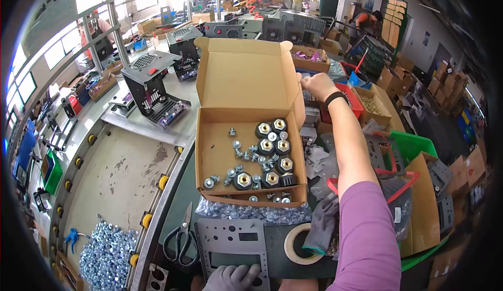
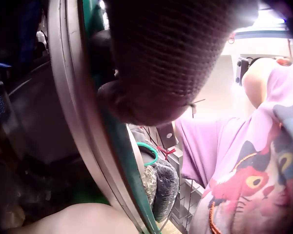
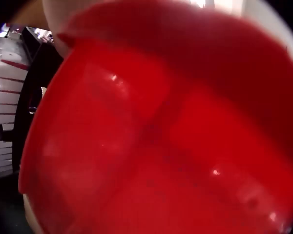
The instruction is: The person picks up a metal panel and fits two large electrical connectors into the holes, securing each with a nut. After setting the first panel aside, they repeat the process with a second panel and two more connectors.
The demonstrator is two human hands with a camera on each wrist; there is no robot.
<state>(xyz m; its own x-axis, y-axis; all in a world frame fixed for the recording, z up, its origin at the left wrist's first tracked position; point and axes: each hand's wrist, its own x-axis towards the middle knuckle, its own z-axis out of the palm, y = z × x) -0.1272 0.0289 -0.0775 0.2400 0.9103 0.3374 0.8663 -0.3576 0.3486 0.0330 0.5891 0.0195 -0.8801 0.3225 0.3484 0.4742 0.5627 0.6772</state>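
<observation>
Green-topped workshop counter (image 1: pixel 175 206) | flat grey perforated metal plate (image 1: pixel 215 234) under and ahead of my gloved left grip (image 1: pixel 230 278); pinching or resting, I can't tell | bare right grip (image 1: pixel 319 86) curled near red plastic bin (image 1: pixel 352 100), hold unclear | plate likely stiff, light; I'd take its side edges

l hand (image 1: pixel 233 279) in grey knit glove (image 2: pixel 161 63), ridged texture; r hand (image 1: pixel 318 85) bare, w/ dark band (image 1: pixel 334 98) at wrist. purple short-slv top (image 1: pixel 367 233), front print (image 2: pixel 251 185) w/ red cat-like face, yellow eye, dk whiskers & orange rope-like line (image 2: pixel 213 219).
</observation>
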